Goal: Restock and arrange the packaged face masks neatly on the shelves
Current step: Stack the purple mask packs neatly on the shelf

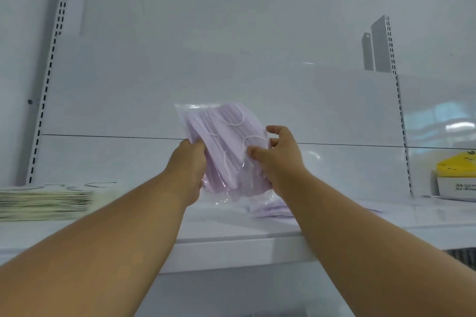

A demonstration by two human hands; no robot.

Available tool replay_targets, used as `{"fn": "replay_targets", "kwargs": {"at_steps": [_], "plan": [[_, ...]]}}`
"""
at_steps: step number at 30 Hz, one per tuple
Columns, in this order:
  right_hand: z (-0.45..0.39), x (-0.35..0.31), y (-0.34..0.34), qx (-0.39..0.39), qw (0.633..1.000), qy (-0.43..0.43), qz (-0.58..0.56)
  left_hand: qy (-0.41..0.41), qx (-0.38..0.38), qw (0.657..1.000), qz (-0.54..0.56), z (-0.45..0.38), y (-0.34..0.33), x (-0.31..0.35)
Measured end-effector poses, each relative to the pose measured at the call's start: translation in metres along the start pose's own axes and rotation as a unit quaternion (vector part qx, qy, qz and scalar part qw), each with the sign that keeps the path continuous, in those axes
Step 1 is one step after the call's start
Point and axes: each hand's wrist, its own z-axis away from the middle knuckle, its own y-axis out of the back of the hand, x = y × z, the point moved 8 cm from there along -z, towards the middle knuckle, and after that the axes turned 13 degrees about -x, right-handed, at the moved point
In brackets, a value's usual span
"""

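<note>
Both hands are working one pack of lilac masks (226, 147), a clear plastic bag holding it raised and tilted above the white shelf (231, 224), roughly mid-shelf, against the back panel.

Left hand (190, 170) is gripping the pack's left edge, fingers curled round it and mostly hidden behind the plastic. It's taking the weight, likely so the other hand can be free to adjust.

Right hand (278, 159) is at the right edge, thumb pressing on the front of the bag, upper fingers loosely curled and partly lifted off. Can't tell how firmly it's pinching; looks more like steadying or squaring the pack than carrying it.

Another lilac pack (273, 207) is lying flat on the shelf just under and to the right of the held one. Judging by that, the held pack is probably going on top of or beside it, to keep the colour grouped.

Far left on the shelf: a flat stack of pale green packs (46, 203). Far right, past the slotted upright (401, 121), a yellow-and-white box (457, 175).

Risk: the bag is slippery and floppy, so it could slide out of line when set down.
</note>
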Motion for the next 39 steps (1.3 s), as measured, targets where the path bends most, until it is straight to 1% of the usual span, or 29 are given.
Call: {"fn": "replay_targets", "kwargs": {"at_steps": [2,3,5,6,8,10,14,18,20,22,24,26,27,29,31,33,35,37,39], "plan": [[0.004,0.0,-0.013,-0.018,0.997,-0.004,0.071,0.0,-0.026,0.998,0.061,0.001,-0.005,0.0],[0.005,-0.001,-0.02,-0.029,0.994,-0.004,0.109,-0.013,-0.04,0.997,0.059,0.001,-0.008,0.002],[0.006,-0.001,-0.035,-0.071,0.987,-0.005,0.143,-0.04,-0.059,0.997,-0.007,-0.001,-0.011,0.006],[0.006,0.001,-0.041,-0.093,0.986,-0.007,0.139,-0.052,-0.061,0.996,-0.051,-0.004,-0.01,0.008],[0.008,0.003,-0.044,-0.115,0.988,-0.029,0.094,-0.07,-0.043,0.991,-0.101,-0.008,-0.003,0.013],[0.007,0.004,-0.037,-0.112,0.992,-0.061,0.017,-0.073,-0.04,0.99,-0.116,-0.01,0.003,0.019],[-0.001,0.0,-0.046,-0.124,0.983,-0.098,-0.088,-0.078,-0.109,0.985,-0.108,-0.003,0.004,0.028],[-0.002,-0.006,-0.065,-0.124,0.98,-0.084,-0.132,-0.102,-0.17,0.979,-0.055,0.002,0.009,0.027],[0.003,-0.003,-0.074,-0.132,0.978,-0.1,-0.129,-0.093,-0.156,0.983,-0.039,0.0,0.016,0.021],[0.005,0.002,-0.081,-0.144,0.973,-0.112,-0.138,-0.089,-0.123,0.988,-0.024,0.0,0.021,0.016],[0.003,0.0,-0.081,-0.117,0.976,-0.104,-0.152,-0.115,-0.097,0.988,-0.016,0.001,0.022,0.02],[-0.001,-0.007,-0.081,-0.1,0.978,-0.094,-0.157,-0.133,-0.108,0.985,-0.013,0.003,0.019,0.026],[-0.002,-0.008,-0.085,-0.108,0.977,-0.098,-0.153,-0.131,-0.117,0.984,-0.015,0.004,0.017,0.026],[0.002,-0.004,-0.095,-0.15,0.973,-0.117,-0.128,-0.102,-0.119,0.987,-0.021,0.002,0.021,0.021],[0.011,0.003,-0.094,-0.174,0.975,-0.119,-0.063,-0.089,-0.096,0.991,-0.022,0.003,0.029,0.018],[0.017,0.014,-0.085,-0.17,0.978,-0.122,-0.008,-0.108,-0.028,0.994,0.003,0.003,0.044,0.023],[0.021,0.019,-0.084,-0.185,0.974,-0.134,0.006,-0.118,0.03,0.992,0.045,0.006,0.057,0.027],[0.02,0.014,-0.081,-0.186,0.972,-0.145,-0.009,-0.105,0.032,0.989,0.098,0.009,0.062,0.026],[0.017,0.0,-0.076,-0.173,0.976,-0.135,-0.012,-0.092,-0.001,0.984,0.151,0.01,0.064,0.028]]}}
